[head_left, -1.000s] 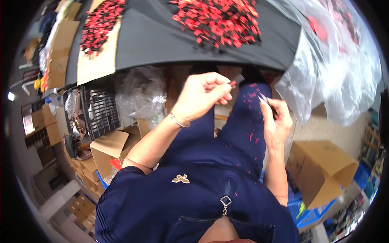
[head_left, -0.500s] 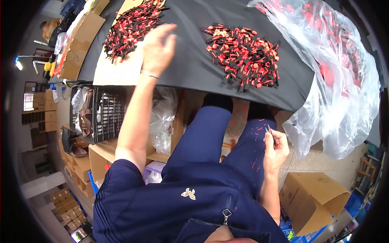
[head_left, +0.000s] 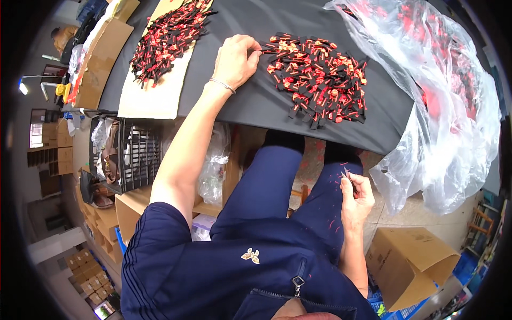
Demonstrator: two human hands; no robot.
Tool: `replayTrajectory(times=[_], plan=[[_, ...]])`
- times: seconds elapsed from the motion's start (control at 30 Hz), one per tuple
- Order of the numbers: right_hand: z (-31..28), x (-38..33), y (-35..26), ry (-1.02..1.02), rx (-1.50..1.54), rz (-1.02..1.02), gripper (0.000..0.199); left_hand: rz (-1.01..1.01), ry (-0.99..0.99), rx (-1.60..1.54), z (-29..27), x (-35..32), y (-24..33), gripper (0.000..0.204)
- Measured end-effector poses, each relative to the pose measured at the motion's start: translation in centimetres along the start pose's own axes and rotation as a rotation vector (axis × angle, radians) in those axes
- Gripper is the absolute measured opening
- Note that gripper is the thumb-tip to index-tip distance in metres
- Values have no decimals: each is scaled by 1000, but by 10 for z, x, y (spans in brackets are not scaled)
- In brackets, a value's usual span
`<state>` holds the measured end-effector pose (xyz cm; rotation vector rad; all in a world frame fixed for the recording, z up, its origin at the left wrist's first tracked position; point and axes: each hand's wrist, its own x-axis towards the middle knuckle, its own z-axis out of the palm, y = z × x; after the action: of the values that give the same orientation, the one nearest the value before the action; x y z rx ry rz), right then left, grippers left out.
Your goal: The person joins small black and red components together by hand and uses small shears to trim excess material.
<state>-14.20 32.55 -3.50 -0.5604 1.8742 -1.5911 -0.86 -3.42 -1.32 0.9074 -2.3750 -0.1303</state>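
My left hand (head_left: pixel 236 61) reaches over the black-covered table, fingers pinched at the left edge of a pile of small black-and-red fabric pieces (head_left: pixel 320 80). Its fingertips close on one black piece at that edge. A second pile of the same pieces (head_left: pixel 169 42) lies to the left on a cream sheet (head_left: pixel 146 101). My right hand (head_left: pixel 357 202) is above my right thigh, closed around small thread snips (head_left: pixel 346 173). Two pointed metal tips stick up from the fingers; the rest of the snips is hidden in the hand.
A clear plastic bag (head_left: pixel 394 80) with more red-and-black pieces hangs over the table's right edge. Cardboard flaps (head_left: pixel 101 64) stand at the left. Below are a black crate (head_left: pixel 141 154) and an open carton (head_left: pixel 389 266). Red thread bits cling to my trousers (head_left: pixel 330 213).
My left hand has moved right, from the left pile to the edge of the right pile, and its fingers have come together. My right hand has shifted slightly left, still holding the snips.
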Motion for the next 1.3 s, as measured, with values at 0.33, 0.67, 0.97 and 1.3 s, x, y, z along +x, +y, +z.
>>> replayTrajectory(times=[0.33,0.67,0.97,1.3], plan=[[13,5,-34,2,-3,-91,17,-816,-470,-1407,-46,-57,88,15],[18,11,-45,74,-434,-724,28,-847,-828,-1556,-49,-96,151,13],[3,7,-36,99,-538,-768,25,-714,-932,-1439,-44,-97,169,13],[-1,4,-32,85,-415,-571,18,-881,-985,-1614,-32,-103,172,12]])
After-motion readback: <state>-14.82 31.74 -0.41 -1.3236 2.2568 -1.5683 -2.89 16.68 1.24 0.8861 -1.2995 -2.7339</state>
